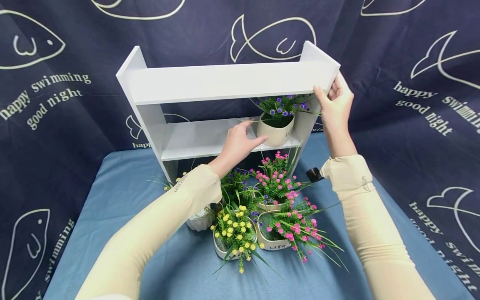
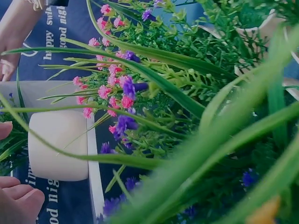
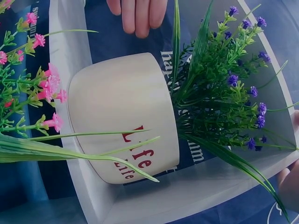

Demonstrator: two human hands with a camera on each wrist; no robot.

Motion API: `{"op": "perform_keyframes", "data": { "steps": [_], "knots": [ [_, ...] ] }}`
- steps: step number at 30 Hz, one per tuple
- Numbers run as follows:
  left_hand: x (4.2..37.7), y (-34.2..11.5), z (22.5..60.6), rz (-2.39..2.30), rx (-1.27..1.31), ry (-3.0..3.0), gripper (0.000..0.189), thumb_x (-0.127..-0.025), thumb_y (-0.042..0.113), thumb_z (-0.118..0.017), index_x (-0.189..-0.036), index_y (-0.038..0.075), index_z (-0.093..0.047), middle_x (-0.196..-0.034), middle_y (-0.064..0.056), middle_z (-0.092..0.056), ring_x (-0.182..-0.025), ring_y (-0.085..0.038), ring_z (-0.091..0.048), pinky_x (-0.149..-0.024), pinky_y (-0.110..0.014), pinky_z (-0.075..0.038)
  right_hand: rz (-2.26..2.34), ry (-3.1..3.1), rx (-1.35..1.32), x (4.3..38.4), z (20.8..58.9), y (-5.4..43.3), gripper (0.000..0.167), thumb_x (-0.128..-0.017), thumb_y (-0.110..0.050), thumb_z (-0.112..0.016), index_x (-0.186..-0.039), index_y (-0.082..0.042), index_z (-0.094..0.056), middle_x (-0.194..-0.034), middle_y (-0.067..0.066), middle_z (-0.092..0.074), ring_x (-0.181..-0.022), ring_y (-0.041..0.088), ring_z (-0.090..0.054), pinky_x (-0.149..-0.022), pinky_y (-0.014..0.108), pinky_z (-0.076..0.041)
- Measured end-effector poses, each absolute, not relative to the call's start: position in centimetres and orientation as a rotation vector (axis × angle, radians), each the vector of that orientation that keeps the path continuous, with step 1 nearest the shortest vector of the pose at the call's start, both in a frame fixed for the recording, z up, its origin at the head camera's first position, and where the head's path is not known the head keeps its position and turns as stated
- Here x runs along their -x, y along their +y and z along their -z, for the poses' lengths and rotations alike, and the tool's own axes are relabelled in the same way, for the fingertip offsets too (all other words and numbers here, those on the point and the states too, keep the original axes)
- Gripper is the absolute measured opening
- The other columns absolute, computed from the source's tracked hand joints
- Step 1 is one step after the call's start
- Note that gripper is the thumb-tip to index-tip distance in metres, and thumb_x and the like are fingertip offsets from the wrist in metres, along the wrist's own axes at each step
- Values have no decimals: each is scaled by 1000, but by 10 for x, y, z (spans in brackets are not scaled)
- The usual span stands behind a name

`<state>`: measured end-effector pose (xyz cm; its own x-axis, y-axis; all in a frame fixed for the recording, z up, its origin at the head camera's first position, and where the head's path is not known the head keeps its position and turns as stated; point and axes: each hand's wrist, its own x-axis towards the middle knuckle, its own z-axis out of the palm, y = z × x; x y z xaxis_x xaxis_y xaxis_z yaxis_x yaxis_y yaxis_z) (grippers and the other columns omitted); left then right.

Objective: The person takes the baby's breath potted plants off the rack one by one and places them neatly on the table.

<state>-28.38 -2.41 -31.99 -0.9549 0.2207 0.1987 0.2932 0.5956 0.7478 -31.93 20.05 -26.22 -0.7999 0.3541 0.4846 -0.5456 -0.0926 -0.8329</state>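
Observation:
A cream flowerpot (image 1: 276,130) with purple flowers (image 1: 281,106) stands upright on the middle board of a white shelf unit (image 1: 225,83), at its right end. My left hand (image 1: 240,141) is just left of this pot, thumb and fingers spread. In the right wrist view, a gap shows between the left fingers (image 3: 142,16) and the pot, whose side reads "Life" in red. At the unit's upper right corner, my right hand (image 1: 337,104) grips the side panel, thumb in front and fingers round the outer side.
Several potted plants crowd the blue cloth (image 1: 168,266) before the unit: yellow flowers (image 1: 234,229), pink flowers (image 1: 296,227), more pink ones (image 1: 277,177) behind, and a whitish pot (image 1: 200,218). Long leaves stick out toward the shelf. A dark fish-print curtain (image 1: 393,125) hangs behind.

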Motion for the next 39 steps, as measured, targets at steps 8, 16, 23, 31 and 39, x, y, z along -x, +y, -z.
{"op": "perform_keyframes", "data": {
  "steps": [8,16,23,31,39],
  "knots": [
    [292,-11,317,1283,432,-2706,71,-87,36,-70,-145,5,-43,-145,-13,-51,-130,-28,-51,-107,-39,-43,-1943,-1602,-213,317,260,198,65,-83,14,-60,-143,-5,-46,-142,17,-53,-126,20,-56,-104,26,-45],
    [298,6,314,1312,333,-2730,78,-85,39,-72,-148,6,-38,-144,-12,-51,-128,-26,-53,-102,-35,-46,-1945,-1593,-220,317,259,197,64,-83,13,-61,-143,-4,-46,-142,17,-54,-124,19,-56,-103,26,-45],
    [302,17,316,1268,272,-2750,72,-82,46,-74,-136,5,-50,-65,-1,-40,-61,-19,-41,-63,-28,-36,-1948,-1586,-218,318,260,196,64,-82,14,-61,-143,-3,-46,-141,18,-54,-122,19,-58,-102,25,-46],
    [304,26,319,1258,233,-2765,50,-80,50,-74,-100,8,-57,-63,2,-40,-63,-17,-46,-63,-27,-40,-1957,-1584,-223,317,260,195,64,-82,13,-61,-142,-4,-47,-140,17,-55,-118,18,-60,-100,24,-47],
    [308,34,322,1217,225,-2772,64,-80,52,-74,-116,2,-59,-108,-13,-64,-98,-25,-64,-83,-32,-51,-1945,-1588,-216,316,260,199,65,-83,14,-61,-143,-3,-46,-142,17,-53,-126,20,-55,-105,27,-44]
  ]
}}
